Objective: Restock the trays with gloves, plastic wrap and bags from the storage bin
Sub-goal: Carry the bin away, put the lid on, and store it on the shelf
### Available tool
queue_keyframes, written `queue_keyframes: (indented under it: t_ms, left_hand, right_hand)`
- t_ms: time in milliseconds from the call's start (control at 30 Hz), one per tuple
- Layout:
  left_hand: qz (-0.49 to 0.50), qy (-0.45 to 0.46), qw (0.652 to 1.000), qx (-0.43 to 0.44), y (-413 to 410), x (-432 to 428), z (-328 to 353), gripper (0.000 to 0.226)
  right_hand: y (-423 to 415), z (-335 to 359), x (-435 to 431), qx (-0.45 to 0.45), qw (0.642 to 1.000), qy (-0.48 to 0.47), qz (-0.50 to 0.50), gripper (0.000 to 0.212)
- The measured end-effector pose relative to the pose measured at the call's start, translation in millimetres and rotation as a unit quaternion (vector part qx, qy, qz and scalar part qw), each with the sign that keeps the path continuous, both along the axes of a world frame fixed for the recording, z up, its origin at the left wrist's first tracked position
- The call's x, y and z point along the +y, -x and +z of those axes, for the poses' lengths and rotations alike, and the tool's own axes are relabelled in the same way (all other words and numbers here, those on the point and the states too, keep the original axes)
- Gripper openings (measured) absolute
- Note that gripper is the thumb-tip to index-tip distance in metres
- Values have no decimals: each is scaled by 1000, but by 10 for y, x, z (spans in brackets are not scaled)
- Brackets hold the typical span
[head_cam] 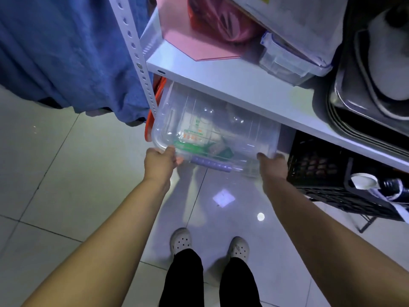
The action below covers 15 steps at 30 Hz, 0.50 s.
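A clear plastic storage bin [250, 131] with a lid and a purple front latch sits half out from under a white shelf. Through its walls I see green and white packaged supplies [194, 134], blurred. My left hand [160, 161] grips the bin's front left corner. My right hand [273, 166] grips the front right corner. Both arms reach forward and down. No trays for restocking are clearly identifiable.
The white metal shelf [232, 85] above holds a pink board, a red bag and a small clear box [285, 58]. A black crate [327, 173] stands right of the bin. Stacked dark metal pans [363, 107] sit at far right. Blue cloth [66, 52] hangs left. Tiled floor lies below.
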<state>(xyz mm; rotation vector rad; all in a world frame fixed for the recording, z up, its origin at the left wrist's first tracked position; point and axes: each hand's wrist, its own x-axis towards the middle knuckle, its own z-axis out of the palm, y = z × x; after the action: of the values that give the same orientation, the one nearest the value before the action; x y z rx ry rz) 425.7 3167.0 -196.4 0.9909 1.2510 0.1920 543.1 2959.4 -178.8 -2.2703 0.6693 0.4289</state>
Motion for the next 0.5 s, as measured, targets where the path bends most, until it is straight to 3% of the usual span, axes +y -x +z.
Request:
queue_keyframes:
  t_ms: [100, 167, 267, 367, 500]
  left_hand:
    - [13, 3, 1000, -15, -154, 21, 5, 23]
    - [17, -5, 1000, -26, -266, 77, 18, 34]
    - [13, -17, 999, -34, -442, 225, 36, 31]
    - [2, -43, 998, -34, -573, 358, 42, 19]
    - [-26, -46, 997, -49, -736, 450, 48, 23]
  right_hand:
    - [168, 64, 30, 120, 970, -163, -132, 24]
    - [160, 97, 97, 140, 937, -263, -183, 15]
    - [59, 101, 216, 121, 921, -308, -205, 14]
    - [23, 39, 330, 97, 917, -333, -198, 30]
    - [-115, -20, 405, 34, 905, -362, -221, 34]
